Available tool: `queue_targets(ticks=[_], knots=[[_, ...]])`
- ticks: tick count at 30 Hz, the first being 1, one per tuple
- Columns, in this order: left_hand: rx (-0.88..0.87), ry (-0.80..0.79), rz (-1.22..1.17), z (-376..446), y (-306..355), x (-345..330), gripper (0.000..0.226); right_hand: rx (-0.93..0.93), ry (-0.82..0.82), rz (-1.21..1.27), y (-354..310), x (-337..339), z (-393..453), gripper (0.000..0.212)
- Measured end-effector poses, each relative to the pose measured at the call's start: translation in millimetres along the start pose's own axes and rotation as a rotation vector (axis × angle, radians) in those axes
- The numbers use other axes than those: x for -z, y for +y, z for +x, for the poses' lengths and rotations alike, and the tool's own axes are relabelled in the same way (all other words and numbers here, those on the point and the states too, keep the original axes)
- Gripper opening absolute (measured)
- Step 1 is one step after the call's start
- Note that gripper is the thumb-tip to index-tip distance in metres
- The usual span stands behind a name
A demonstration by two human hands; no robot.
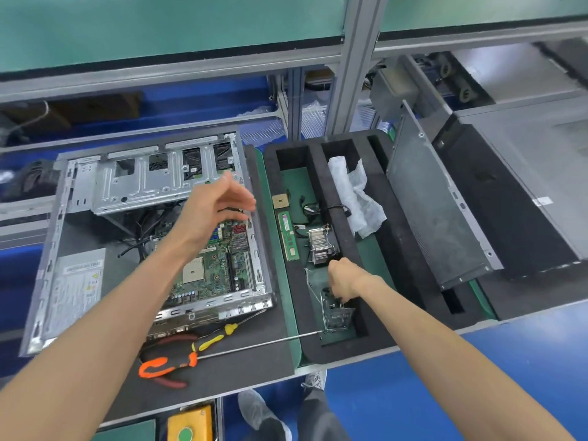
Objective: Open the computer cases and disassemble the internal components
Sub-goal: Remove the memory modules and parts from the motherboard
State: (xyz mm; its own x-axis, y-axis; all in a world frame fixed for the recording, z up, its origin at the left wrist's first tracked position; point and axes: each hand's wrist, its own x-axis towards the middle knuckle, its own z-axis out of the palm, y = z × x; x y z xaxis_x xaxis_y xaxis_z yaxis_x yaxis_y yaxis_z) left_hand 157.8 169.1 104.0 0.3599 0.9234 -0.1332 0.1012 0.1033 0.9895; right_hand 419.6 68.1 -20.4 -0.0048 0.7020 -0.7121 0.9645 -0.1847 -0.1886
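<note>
I find the computer case (95, 224) open, motherboard (219, 265) still installed. RAM stick (288, 237), CPU (280, 201), heatsink (319, 246) lie in foam tray (397, 249), centre right. Left hand (219, 205) spread wide, empty; right hand (345, 278) curled over a clear part, contents uncertain.

Left hand (219, 202) raised, fingers relaxed; right hand (345, 280) lowered, curled.

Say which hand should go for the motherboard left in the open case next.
Left. The left hand hovers open right above the motherboard in the open case. The right hand is over the foam tray, fingers curled down at a clear plastic part.
</note>
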Motion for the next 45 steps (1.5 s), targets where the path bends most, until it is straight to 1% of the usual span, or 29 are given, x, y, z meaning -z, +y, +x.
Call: queue_targets(ticks=[2,4,7,9,13,15,17,19,20,22,24,26,29,32,35,38,41,42,43,45], knots=[[-0.008,0.041,0.038,-2.7,-1.9,18.6,0.050,-0.003,0.002,0.075,-0.7,9.6,-4.0,0.022],[-0.001,0.095,0.113,-6.1,-3.6,39.3,0.050,0.003,0.058,0.155,-3.0,21.3,-8.9,0.014],[0.037,0.159,0.280,-13.1,-6.0,70.8,0.045,0.046,0.195,0.295,-14.2,40.9,-16.1,0.025],[0.055,0.176,0.444,-19.5,-5.6,88.8,0.038,0.093,0.349,0.351,-27.1,54.5,-20.0,0.029],[0.060,0.187,0.779,-36.4,-2.5,121.0,0.022,0.259,0.764,0.451,-69.5,80.1,-31.1,0.030],[0.075,0.159,0.890,-45.5,-2.8,134.2,0.015,0.393,0.909,0.487,-95.1,89.6,-41.3,0.029],[0.108,0.091,0.948,-51.7,-6.4,143.0,0.012,0.530,0.988,0.460,-121.0,94.3,-51.1,0.023],[0.146,0.028,1.003,-59.3,-11.5,151.9,0.012,0.650,0.972,0.393,-151.8,94.5,-58.2,0.016],[0.163,0.002,1.021,-62.2,-15.0,155.3,0.011,0.700,0.919,0.356,-166.6,93.2,-60.2,0.013],[0.182,-0.045,1.053,-66.7,-22.8,160.0,0.009,0.757,0.749,0.267,-193.8,88.3,-59.0,0.008],[0.179,-0.072,1.089,-69.8,-30.9,162.8,0.010,0.748,0.557,0.150,-215.8,80.5,-52.2,0.009],[0.155,-0.075,1.140,-71.6,-38.8,164.9,0.012,0.693,0.394,0.037,-232.4,71.1,-41.9,0.014],[0.104,-0.091,1.259,-72.6,-46.7,167.8,0.008,0.587,0.255,-0.071,-247.8,58.1,-25.1,0.023],[0.099,-0.122,1.340,-70.4,-48.7,167.5,0.004,0.489,0.230,-0.135,-252.3,49.5,-8.3,0.035],[0.104,-0.173,1.397,-63.2,-46.0,160.6,0.011,0.437,0.258,-0.157,-252.0,45.4,5.0,0.043],[0.114,-0.330,1.494,-48.3,-44.6,143.0,0.022,0.388,0.279,-0.235,-251.2,44.8,15.1,0.048],[0.216,-0.496,1.420,-26.9,-51.1,119.6,0.025,0.348,0.307,-0.227,-249.0,46.9,25.3,0.060],[0.250,-0.521,1.380,-20.1,-56.2,112.7,0.028,0.337,0.319,-0.211,-247.9,48.1,28.6,0.063],[0.277,-0.511,1.341,-14.2,-62.0,107.5,0.038,0.330,0.326,-0.194,-247.0,49.2,31.9,0.067],[0.307,-0.425,1.289,-5.2,-71.0,102.0,0.063,0.323,0.322,-0.154,-247.0,52.0,38.1,0.077]])
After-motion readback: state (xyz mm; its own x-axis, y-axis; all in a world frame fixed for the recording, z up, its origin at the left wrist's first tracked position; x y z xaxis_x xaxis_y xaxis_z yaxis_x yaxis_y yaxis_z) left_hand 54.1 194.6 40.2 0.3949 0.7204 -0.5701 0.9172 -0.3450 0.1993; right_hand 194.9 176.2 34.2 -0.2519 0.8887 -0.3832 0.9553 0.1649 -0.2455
